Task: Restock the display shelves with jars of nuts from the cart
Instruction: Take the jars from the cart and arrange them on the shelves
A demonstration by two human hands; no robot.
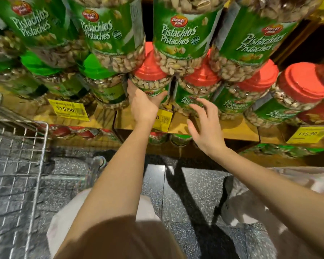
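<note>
My left hand (144,101) grips a red-lidded pistachio jar (150,79) standing on the wooden shelf (178,126), with the thumb on its right side. My right hand (204,124) hovers open just in front of the neighbouring red-lidded jar (196,86), fingers spread and apart from it. A second tier of big green-labelled pistachio jars (178,34) rests on the lids of the lower row. The wire cart (17,146) stands at the left.
Green-lidded jars (97,81) fill the shelf to the left, more red-lidded jars (303,90) to the right. Yellow price tags (68,109) hang on the shelf edge. A lower shelf holds more jars (157,137). Speckled floor tiles lie below.
</note>
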